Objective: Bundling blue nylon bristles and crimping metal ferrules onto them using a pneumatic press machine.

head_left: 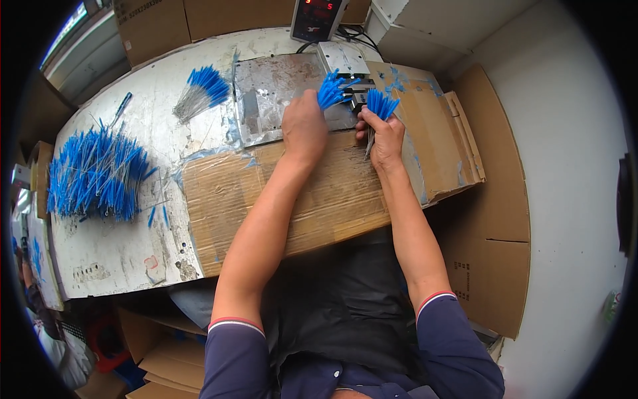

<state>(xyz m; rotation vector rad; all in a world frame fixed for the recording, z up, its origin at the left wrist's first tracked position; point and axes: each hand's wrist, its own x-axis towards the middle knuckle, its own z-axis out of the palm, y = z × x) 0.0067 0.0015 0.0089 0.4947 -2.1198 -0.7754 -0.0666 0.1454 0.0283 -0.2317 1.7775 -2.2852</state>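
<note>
My left hand [306,130] is closed round a bunch of blue-tipped wires [332,91], whose blue ends fan out beyond the fingers beside a small metal device [343,58]. To its right, my right hand [387,138] grips a second bunch of blue-tipped wires [382,103], blue ends up and thin silvery shanks hanging below the fingers. Both hands are above the near edge of a scuffed metal plate [266,86] and the brown cardboard [279,206] covering the worktop. The exact kind of these wire pieces is too small to tell.
A large heap of blue-tipped wires [100,173] lies on the white worktop [119,259] at left, with a smaller fanned bundle [204,93] behind. A box with a red digital display [318,18] stands at the back. A cardboard box [425,126] sits at right.
</note>
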